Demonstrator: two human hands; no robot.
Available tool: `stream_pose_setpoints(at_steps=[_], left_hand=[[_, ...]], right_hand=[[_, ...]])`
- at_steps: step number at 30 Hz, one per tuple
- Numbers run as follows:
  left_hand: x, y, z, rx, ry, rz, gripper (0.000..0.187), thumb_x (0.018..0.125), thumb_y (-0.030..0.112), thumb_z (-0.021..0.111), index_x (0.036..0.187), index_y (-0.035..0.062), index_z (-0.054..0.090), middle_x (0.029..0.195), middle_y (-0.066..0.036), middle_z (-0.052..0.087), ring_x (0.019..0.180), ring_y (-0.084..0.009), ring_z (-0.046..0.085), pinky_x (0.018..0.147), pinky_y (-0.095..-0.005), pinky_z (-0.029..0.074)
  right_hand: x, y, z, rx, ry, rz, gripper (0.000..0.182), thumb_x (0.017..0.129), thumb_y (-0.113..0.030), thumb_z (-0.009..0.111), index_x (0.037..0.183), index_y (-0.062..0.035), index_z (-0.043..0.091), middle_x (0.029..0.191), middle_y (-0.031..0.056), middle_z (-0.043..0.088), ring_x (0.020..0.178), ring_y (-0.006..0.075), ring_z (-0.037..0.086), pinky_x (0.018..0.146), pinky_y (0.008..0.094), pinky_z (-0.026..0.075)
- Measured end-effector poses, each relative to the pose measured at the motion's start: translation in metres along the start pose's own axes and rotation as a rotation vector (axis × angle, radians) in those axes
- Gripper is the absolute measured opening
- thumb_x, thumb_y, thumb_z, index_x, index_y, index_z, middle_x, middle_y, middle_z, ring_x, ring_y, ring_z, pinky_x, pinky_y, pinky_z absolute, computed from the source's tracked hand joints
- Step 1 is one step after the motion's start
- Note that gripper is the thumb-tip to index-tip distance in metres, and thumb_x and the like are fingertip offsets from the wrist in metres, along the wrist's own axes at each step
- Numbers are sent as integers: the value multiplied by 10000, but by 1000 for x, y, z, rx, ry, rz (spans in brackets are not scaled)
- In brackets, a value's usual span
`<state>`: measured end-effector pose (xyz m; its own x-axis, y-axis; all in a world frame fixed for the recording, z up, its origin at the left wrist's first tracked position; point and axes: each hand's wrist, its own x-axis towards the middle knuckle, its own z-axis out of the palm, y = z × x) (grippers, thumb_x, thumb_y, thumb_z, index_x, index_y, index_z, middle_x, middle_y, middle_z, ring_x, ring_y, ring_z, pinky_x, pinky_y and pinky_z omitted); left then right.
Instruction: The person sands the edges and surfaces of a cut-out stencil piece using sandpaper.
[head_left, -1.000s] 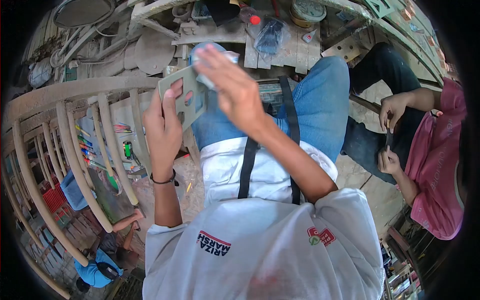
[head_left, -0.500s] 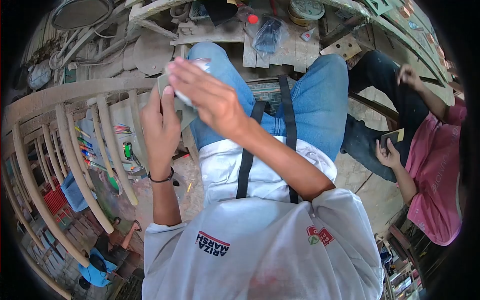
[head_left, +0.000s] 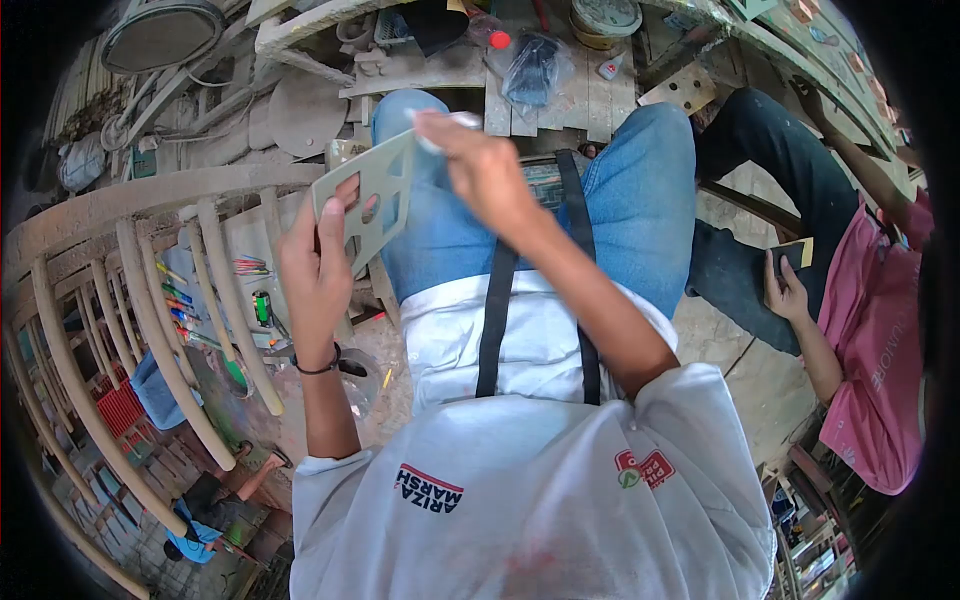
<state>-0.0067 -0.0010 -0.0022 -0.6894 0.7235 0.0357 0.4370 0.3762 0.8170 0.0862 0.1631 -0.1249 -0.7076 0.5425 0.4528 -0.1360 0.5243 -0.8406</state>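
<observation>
My left hand (head_left: 322, 245) grips the edge of a flat pale green-grey board (head_left: 385, 195) with round and triangular cut-outs, thumb on the near face. The board is held tilted above my left thigh. At its far right corner is my right hand (head_left: 485, 170), fingers closed together on a white piece (head_left: 430, 140) that is smeared by motion; I cannot tell whether it is cloth or paper.
A slatted wooden piece (head_left: 150, 190) stands at my left, with coloured pens behind it. Ahead lie a plastic bag (head_left: 535, 75), a bucket (head_left: 605, 18) and a red-capped bottle (head_left: 490, 32) on planks. At right sits a person in pink (head_left: 875, 340) holding a small dark block (head_left: 790, 258).
My right hand has drawn back from across the board to its right edge with the white piece. The board's cut-out face has come into view. The other person's far hand has moved away forward.
</observation>
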Motion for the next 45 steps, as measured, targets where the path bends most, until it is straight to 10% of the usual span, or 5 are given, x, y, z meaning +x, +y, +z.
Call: stream_pose_setpoints(at_steps=[4, 15, 32, 35, 45], left_hand=[[-9, 1, -10, 66, -128, 66, 294, 1005, 126, 501, 1237, -2, 628, 1059, -145, 718, 790, -107, 630, 661, -270, 474], [-2, 16, -5, 200, -485, 306, 321, 886, 52, 592, 1191, -50, 606, 1166, -231, 644, 1050, -406, 627, 914, -415, 491], [-5, 19, 3, 353, -688, 368, 549, 734, -1, 627, 1275, -44, 548, 1281, -221, 594, 1192, -407, 561, 1032, -452, 446], [-5, 16, 4, 360, -695, 393, 569, 711, -3, 622, 1273, -49, 547, 1284, -225, 590, 1194, -410, 557, 1035, -453, 443], [-3, 15, 2, 350, -668, 429, 514, 741, 8, 625, 1245, -68, 555, 1246, -239, 602, 1161, -409, 575, 1015, -447, 459]], right_hand=[[-5, 2, -34, 31, -71, 244, 472, 799, 154, 481, 1196, -22, 666, 1229, 150, 656, 1242, 301, 568, 1081, 364, 436], [-5, -54, -85, 114, -374, 46, 536, 722, 142, 472, 1192, -20, 671, 1236, 146, 658, 1230, 317, 579, 1081, 401, 436], [-11, -77, -114, 511, -575, -23, 427, 787, 55, 519, 1171, -35, 685, 1174, 151, 684, 1156, 329, 627, 1033, 419, 491], [-24, -39, -110, 83, -610, 133, 352, 878, -44, 504, 1173, -66, 695, 1171, 145, 687, 1162, 327, 625, 1038, 426, 486], [-25, -47, -106, 122, -531, 80, 472, 770, 69, 456, 1190, 5, 663, 1213, 153, 667, 1182, 338, 610, 1075, 435, 450]])
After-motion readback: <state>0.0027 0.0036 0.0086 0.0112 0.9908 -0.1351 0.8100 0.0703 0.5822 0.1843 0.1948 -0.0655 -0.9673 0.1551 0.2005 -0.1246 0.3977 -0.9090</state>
